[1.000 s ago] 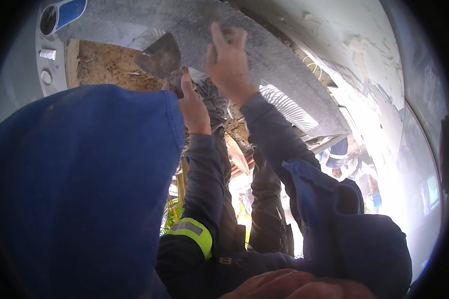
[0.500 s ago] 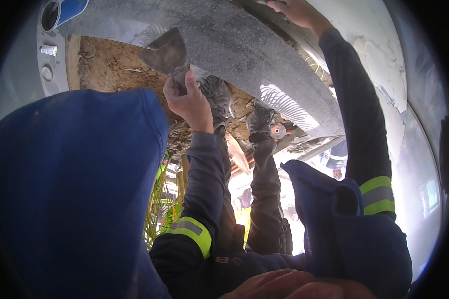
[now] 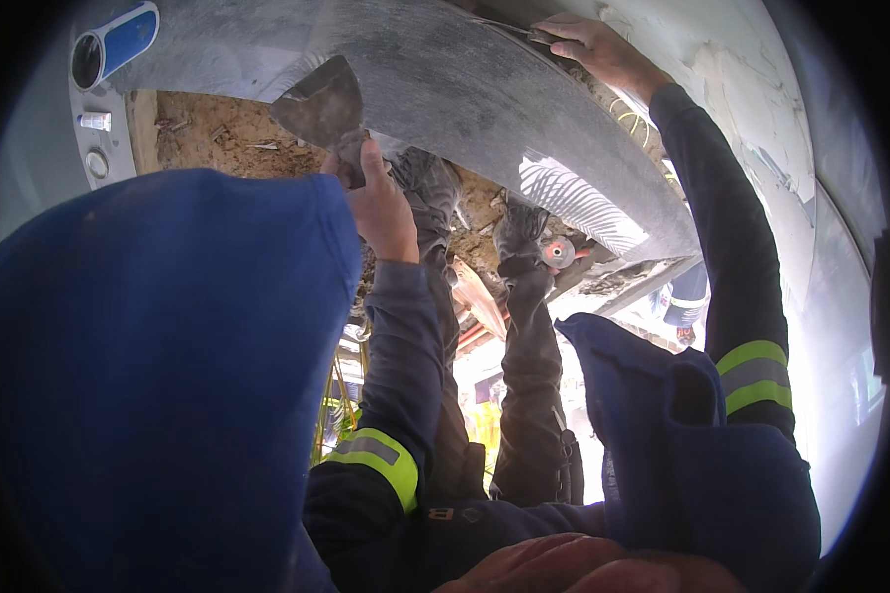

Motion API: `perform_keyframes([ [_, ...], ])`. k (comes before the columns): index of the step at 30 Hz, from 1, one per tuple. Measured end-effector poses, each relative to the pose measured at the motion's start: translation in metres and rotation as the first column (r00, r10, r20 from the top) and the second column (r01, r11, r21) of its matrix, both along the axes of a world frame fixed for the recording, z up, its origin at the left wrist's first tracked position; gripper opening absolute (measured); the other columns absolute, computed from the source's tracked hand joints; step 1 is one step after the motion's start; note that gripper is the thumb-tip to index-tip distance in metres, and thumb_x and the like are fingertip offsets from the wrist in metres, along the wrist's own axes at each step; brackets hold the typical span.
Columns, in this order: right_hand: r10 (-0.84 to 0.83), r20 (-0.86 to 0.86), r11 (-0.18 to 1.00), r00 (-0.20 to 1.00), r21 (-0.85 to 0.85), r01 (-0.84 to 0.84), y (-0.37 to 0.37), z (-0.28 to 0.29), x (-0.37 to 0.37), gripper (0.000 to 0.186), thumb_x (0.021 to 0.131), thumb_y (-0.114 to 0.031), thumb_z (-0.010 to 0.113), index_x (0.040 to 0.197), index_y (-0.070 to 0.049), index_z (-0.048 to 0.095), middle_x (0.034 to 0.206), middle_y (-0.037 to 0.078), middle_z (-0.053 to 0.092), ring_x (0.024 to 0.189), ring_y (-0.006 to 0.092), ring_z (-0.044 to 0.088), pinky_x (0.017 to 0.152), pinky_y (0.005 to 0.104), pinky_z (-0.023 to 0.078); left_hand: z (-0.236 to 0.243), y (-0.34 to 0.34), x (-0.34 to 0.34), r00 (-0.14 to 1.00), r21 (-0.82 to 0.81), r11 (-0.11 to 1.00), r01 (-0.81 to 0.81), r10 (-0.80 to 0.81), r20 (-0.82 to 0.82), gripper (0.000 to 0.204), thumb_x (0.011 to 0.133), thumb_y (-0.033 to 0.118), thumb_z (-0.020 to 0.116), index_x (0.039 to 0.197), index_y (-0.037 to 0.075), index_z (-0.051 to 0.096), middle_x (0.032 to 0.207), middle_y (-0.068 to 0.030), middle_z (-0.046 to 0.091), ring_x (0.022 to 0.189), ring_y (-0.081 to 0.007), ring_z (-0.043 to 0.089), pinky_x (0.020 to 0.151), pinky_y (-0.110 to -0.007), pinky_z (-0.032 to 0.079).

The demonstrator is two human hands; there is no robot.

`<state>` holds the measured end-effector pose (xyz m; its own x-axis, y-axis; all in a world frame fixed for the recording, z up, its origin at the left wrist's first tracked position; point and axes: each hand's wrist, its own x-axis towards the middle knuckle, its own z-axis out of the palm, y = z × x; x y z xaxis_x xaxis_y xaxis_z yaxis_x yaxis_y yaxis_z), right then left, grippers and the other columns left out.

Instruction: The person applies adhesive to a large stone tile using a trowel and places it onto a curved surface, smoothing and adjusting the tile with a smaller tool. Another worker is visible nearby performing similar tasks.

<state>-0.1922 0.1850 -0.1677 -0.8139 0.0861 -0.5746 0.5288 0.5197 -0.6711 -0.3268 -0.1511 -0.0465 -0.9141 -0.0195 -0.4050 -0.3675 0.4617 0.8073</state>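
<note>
A wide, dirty grey putty knife (image 3: 323, 102) is gripped in my left hand (image 3: 381, 203), its blade pointing up and away from me. The blade overlaps the edge of a long, dusty grey board (image 3: 445, 99); I cannot tell whether they touch. My right hand (image 3: 608, 54) reaches to the far side of the board, beside the white wall surface (image 3: 742, 99). Its fingers are closed on a thin tool (image 3: 539, 37) with a dark end, seen edge-on, so its kind is unclear.
A blue-and-white cylinder (image 3: 119, 47), a small white tube (image 3: 94, 121) and a ring-shaped item (image 3: 96, 164) lie at the far left. Below the board are rubble-strewn ground (image 3: 227, 124) and a round disc (image 3: 558, 252) with red. Blue cloth (image 3: 158, 376) blocks the left foreground.
My right hand has come down and nearer, bringing the thin tool into sight. My left hand keeps the putty knife in nearly the same place. The view has shifted slightly.
</note>
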Motion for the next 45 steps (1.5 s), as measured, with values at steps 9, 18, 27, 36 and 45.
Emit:
perform_keyframes([
  [9,-0.047,0.031,0.999,0.998,0.002,0.047,0.000,0.007,0.051,0.045,0.105,-0.022,0.057,0.148,-0.009,0.055,0.153,0.015,0.052,0.140,0.0322,0.050,0.121,0.0436,0.038,0.006,0.009,0.011,0.999,0.021,0.999,0.033,-0.034,0.033,0.039,0.099,0.009,0.069,0.131,-0.007,0.053,0.116,-0.0126,0.068,0.094,-0.0151,0.068,0.071,-0.028,0.058],
  [18,-0.076,0.098,0.997,0.992,-0.003,0.077,-0.001,0.022,0.101,0.045,0.104,-0.020,0.058,0.148,-0.010,0.055,0.154,0.015,0.052,0.143,0.0324,0.048,0.121,0.0440,0.038,0.001,0.009,0.024,0.996,-0.009,0.996,0.090,-0.090,-0.021,0.040,0.099,0.010,0.070,0.130,-0.008,0.053,0.114,-0.0135,0.069,0.093,-0.0151,0.068,0.070,-0.028,0.057],
  [27,-0.134,0.088,0.990,0.987,-0.027,0.137,-0.007,0.041,0.142,0.044,0.103,-0.014,0.058,0.147,-0.008,0.056,0.152,0.015,0.053,0.139,0.0338,0.050,0.119,0.0441,0.040,0.004,0.012,0.031,0.988,-0.030,0.988,0.152,-0.152,-0.031,0.043,0.098,0.011,0.072,0.130,-0.009,0.053,0.112,-0.0130,0.069,0.089,-0.0143,0.068,0.066,-0.026,0.058],
  [36,-0.285,0.125,0.958,0.950,0.007,0.286,-0.001,0.054,0.170,0.043,0.105,-0.021,0.059,0.145,-0.003,0.056,0.144,0.013,0.059,0.128,0.0291,0.059,0.111,0.0404,0.043,-0.001,0.002,0.033,0.983,-0.075,0.980,0.182,-0.184,-0.021,0.048,0.098,0.014,0.073,0.134,-0.009,0.050,0.120,-0.0148,0.066,0.100,-0.0168,0.068,0.071,-0.027,0.059],
  [45,-0.176,-0.174,0.972,0.969,0.125,0.199,-0.016,0.048,0.056,0.039,0.104,-0.018,0.058,0.139,-0.002,0.061,0.141,0.016,0.064,0.132,0.0305,0.058,0.113,0.0399,0.042,-0.002,0.001,0.031,0.986,-0.067,0.984,0.164,-0.166,-0.028,0.044,0.098,0.008,0.071,0.133,-0.009,0.051,0.119,-0.0151,0.067,0.099,-0.0165,0.068,0.076,-0.028,0.060],
])
